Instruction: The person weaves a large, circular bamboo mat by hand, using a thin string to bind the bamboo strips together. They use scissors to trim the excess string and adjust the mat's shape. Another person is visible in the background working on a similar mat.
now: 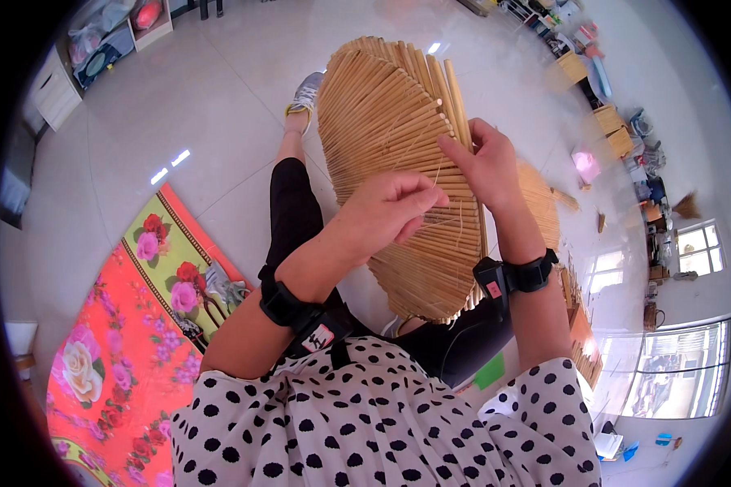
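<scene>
Head view. A floral mat [122,341] covers the floor at left, scissors [219,292] lying on it. The left hand [386,213], fingers curled, pinches what appears to be a thin thread [440,174] against the straw panel [398,162], which stands tilted on the lap at centre. The right hand [483,166] grips the panel's right edge, fingers closed.

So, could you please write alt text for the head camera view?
Seen from above, a person's left hand and right hand pinch thin thread against a round mat of straw-coloured reeds held over their lap. A floral cloth lies on the tiled floor to their left.
</scene>
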The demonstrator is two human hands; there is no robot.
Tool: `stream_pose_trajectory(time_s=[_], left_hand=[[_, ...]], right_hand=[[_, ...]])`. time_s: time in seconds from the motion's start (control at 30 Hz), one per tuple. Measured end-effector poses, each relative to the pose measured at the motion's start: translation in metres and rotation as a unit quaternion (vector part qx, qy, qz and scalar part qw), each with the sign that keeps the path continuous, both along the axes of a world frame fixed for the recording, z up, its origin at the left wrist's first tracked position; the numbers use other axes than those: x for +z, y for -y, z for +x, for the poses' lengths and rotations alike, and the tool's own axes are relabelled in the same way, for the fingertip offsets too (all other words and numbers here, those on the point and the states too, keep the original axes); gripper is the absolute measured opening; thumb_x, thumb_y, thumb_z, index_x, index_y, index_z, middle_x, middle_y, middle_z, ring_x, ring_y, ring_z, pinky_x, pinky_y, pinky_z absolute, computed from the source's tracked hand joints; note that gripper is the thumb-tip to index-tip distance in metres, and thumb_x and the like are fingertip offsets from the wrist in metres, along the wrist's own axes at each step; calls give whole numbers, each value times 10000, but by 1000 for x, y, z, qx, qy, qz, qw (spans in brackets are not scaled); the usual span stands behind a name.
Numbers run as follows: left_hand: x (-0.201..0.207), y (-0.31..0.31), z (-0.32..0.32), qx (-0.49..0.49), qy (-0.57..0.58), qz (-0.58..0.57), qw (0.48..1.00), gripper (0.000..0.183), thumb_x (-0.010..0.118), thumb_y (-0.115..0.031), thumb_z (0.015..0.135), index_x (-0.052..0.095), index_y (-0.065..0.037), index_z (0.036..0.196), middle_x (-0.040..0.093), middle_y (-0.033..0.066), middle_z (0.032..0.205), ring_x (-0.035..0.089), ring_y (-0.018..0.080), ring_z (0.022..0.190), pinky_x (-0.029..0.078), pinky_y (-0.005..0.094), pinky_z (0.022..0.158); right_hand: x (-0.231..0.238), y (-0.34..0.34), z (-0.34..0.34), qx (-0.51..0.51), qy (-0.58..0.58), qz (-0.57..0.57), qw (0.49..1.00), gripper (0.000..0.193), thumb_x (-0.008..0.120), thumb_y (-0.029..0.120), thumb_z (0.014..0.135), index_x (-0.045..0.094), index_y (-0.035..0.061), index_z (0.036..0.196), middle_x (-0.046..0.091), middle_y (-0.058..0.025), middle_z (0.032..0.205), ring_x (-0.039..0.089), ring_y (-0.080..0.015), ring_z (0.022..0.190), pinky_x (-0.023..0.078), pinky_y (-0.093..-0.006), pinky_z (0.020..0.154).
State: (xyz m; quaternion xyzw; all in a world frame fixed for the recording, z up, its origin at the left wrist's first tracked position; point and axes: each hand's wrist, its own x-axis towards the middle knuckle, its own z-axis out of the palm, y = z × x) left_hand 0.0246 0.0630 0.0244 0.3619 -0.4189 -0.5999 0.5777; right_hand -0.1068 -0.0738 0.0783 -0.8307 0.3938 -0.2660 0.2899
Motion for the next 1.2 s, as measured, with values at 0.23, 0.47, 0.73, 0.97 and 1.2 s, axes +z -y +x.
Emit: stream_pose_trajectory(time_s=[0.23,0.47,0.73,0.97,1.2], left_hand=[[-8,28,-24,185,-315,-140,920,219,444,-193,1012,609,-61,950,568,14,923,535,162,916,420,342,873],[-17,34,-34,151,-421,-114,887,197,468,-184,981,536,-84,825,502,31,776,501,180,839,405,328,813],[0,-10,-60,203,-71,-131,968,160,521,-116,940,563,-36,809,555,47,808,495,176,746,413,283,705],[-33,-19,-58,209,309,-470,800,74,618,-95,842,616,-22,836,603,93,962,609,284,938,484,345,836],[-64,-57,-15,149,535,-296,777,245,587,-100,880,631,-27,1110,565,138,1245,612,270,1045,520,354,817]], right_hand=[[1,-4,7,-2,-36,-56,998,372,695,309,839,600,-46,898,647,-167,728,628,-226,645,492,-332,604],[3,-9,15,-16,-64,-130,989,349,682,274,854,530,-37,812,611,-201,671,616,-321,602,484,-391,570],[1,3,12,-26,-86,-192,977,327,691,248,847,529,-34,812,604,-212,663,598,-361,595,484,-411,569],[-1,12,8,-58,-78,-168,981,320,682,249,858,542,-37,832,620,-216,717,613,-345,649,492,-405,614],[-2,11,-6,-54,-55,-134,988,333,676,261,860,550,-47,856,623,-207,722,611,-326,648,485,-393,616]])
